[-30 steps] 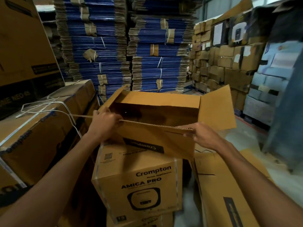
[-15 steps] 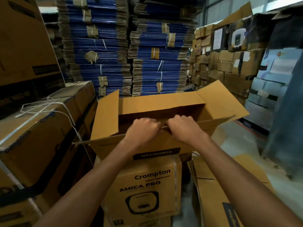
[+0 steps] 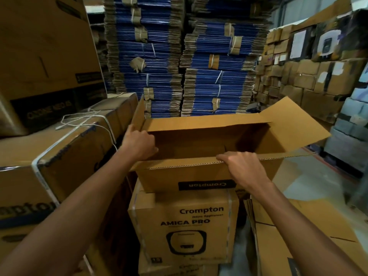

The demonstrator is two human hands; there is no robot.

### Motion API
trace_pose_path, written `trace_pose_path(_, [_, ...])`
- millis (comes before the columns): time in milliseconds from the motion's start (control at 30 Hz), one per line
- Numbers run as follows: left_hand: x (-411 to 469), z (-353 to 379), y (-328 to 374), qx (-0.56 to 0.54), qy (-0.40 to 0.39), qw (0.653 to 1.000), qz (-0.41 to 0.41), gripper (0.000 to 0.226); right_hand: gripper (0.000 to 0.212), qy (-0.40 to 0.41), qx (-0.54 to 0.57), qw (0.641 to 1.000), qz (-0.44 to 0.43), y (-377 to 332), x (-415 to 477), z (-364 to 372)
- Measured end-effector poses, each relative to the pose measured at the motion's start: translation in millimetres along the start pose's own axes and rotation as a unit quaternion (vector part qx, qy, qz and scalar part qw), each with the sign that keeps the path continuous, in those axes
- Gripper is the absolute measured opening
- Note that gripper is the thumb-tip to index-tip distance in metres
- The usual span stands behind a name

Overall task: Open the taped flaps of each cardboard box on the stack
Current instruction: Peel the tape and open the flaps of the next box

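- Head view: open brown cardboard box (image 3: pixel 201 174) sits on top of the stack, centre frame, all four flaps untaped and spread.
- The inside of the box is dark and its contents cannot be made out.
- Left hand (image 3: pixel 139 144) grips the box's left rim at the base of the left flap (image 3: pixel 138 114). The fingers are curled over the edge into the box, and one finger points up along the flap.
- Left flap stands nearly upright.
- Right hand (image 3: pixel 244 168) is clamped on the near flap (image 3: pixel 169 176). The fingers are hooked over its corrugated top edge and the thumb lies along that edge.
- Near flap faces the camera and carries a black label reading "Crompton" upside down.
- Far flap (image 3: pixel 199 122) leans away, and the right flap (image 3: pixel 294 126) splays out to the right.
- The hands are well apart, one at the left rim and one on the right half of the near edge.
- Directly under the open box is a closed brown carton printed "Crompton AMICA PRO" (image 3: pixel 183 226).
- Left, just beside the stack: large brown box bound with white strap (image 3: pixel 65 156), with loose white cord (image 3: pixel 79 118) on top.
- Far centre: tall stacks of flat blue-and-brown cardboard sheets (image 3: pixel 149 56), bundled.
- Far right: wall of stacked brown cartons (image 3: pixel 298 80).
- Near right: flattened brown cardboard (image 3: pixel 302 236), lying low.
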State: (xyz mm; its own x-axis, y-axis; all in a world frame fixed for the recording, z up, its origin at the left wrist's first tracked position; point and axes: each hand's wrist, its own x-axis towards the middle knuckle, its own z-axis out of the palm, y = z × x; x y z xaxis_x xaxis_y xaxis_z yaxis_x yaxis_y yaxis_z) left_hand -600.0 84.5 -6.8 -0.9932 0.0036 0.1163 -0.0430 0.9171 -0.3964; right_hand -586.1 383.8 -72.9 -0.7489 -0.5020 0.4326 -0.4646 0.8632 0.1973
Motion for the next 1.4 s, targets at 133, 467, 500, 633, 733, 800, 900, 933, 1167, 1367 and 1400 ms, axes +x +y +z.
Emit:
trace_pose_path(133, [-10,24,-36,-0.085,0.016,0.987,-0.133,0.038,0.045,-0.026,0.01,1.0,0.005,-2,-11,0])
trace_pose_path(467, [-23,82,-1,-0.224,-0.123,0.945,-0.204,0.112,0.047,-0.335,0.232,0.91,0.075,2,38,-49])
trace_pose_path(500, [-23,82,0,-0.219,-0.123,0.947,-0.203,0.112,0.041,-0.35,0.212,0.91,0.07,3,51,-41])
trace_pose_path(633, [-29,86,2,-0.205,-0.121,0.951,-0.196,0.11,0.055,-0.368,0.147,0.913,0.096,-6,97,-3])
trace_pose_path(733, [-36,94,3,-0.21,-0.113,0.951,-0.197,0.11,0.068,-0.309,0.147,0.932,0.121,-12,122,15])
trace_pose_path(800, [-40,99,5,-0.21,-0.102,0.953,-0.194,0.109,0.059,-0.252,0.158,0.947,0.126,-14,133,22])
trace_pose_path(900, [-44,105,8,-0.214,-0.083,0.954,-0.191,0.107,0.032,-0.098,0.15,0.976,0.12,-17,142,22])
trace_pose_path(933, [-46,106,9,-0.217,-0.082,0.954,-0.189,0.106,0.035,-0.037,0.145,0.981,0.124,-17,144,20])
trace_pose_path(1167, [-67,120,22,-0.202,-0.068,0.957,-0.196,0.105,0.057,0.148,0.041,0.982,0.111,0,183,6])
trace_pose_path(1367, [-76,126,25,-0.182,-0.055,0.962,-0.197,0.107,0.073,0.126,-0.023,0.984,0.124,6,208,21])
trace_pose_path(1400, [-74,124,26,-0.179,-0.06,0.962,-0.198,0.107,0.077,0.111,-0.024,0.985,0.129,6,210,25])
